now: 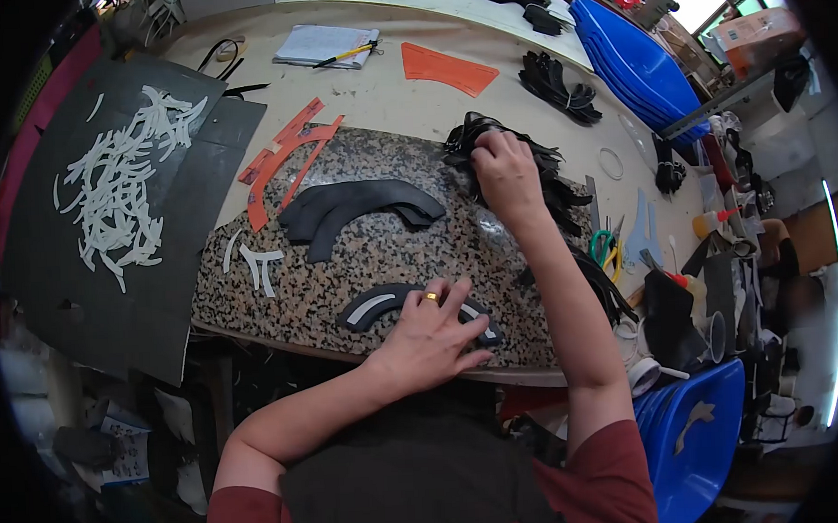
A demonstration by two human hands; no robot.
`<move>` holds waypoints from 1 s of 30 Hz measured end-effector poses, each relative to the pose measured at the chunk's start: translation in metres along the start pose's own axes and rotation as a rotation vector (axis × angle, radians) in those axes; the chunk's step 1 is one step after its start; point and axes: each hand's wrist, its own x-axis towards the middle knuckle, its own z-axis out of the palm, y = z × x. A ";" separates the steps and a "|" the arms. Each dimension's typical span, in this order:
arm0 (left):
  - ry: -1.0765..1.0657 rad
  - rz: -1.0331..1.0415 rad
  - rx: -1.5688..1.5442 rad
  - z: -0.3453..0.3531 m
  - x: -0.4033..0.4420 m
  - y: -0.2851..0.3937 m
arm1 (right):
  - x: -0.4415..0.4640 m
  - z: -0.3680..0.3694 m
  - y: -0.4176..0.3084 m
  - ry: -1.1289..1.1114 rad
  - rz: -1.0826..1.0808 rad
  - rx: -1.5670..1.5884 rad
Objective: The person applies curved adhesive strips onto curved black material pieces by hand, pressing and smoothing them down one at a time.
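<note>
My left hand (431, 328) lies with fingers spread over a curved dark piece (358, 310) near the front edge of the speckled stone slab. A white curved strip (372, 307) sits on that piece, and its other end shows past my fingers. My right hand (509, 175) reaches to a bundle of black strips (477, 130) at the slab's back right, its fingers curled closed into them; the fingertips are hidden. Between my hands, to the left, is a stack of curved dark pieces (360, 206). Loose white cut pieces (263, 266) lie left of it.
A pile of white strips (121, 190) covers a dark board (38, 213) at left. Orange templates (293, 159) lie behind the slab, with a notebook (324, 46) farther back. Scissors (603, 247) and a glue bottle (714, 221) stand right. Blue trays (639, 51) are stacked far right.
</note>
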 end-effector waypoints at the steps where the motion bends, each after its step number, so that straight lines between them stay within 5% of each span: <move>1: 0.001 0.015 -0.006 0.001 0.001 -0.002 | 0.007 -0.013 -0.001 0.093 -0.007 0.028; 9: 0.244 -0.019 -0.131 0.011 -0.008 0.002 | 0.002 -0.183 -0.063 0.330 0.249 0.206; 12: 0.392 -0.130 -0.289 -0.017 -0.026 -0.001 | -0.024 -0.198 -0.086 0.131 0.508 0.626; 17: 0.566 -0.430 -0.231 -0.048 -0.077 -0.035 | -0.062 -0.144 -0.118 -0.452 0.830 1.093; 21: 0.466 -0.442 -0.148 -0.048 -0.109 -0.043 | -0.064 -0.088 -0.149 -0.580 0.862 1.328; 30: 0.379 -0.397 -0.211 -0.034 -0.125 -0.041 | -0.028 -0.042 -0.167 -0.820 0.684 1.109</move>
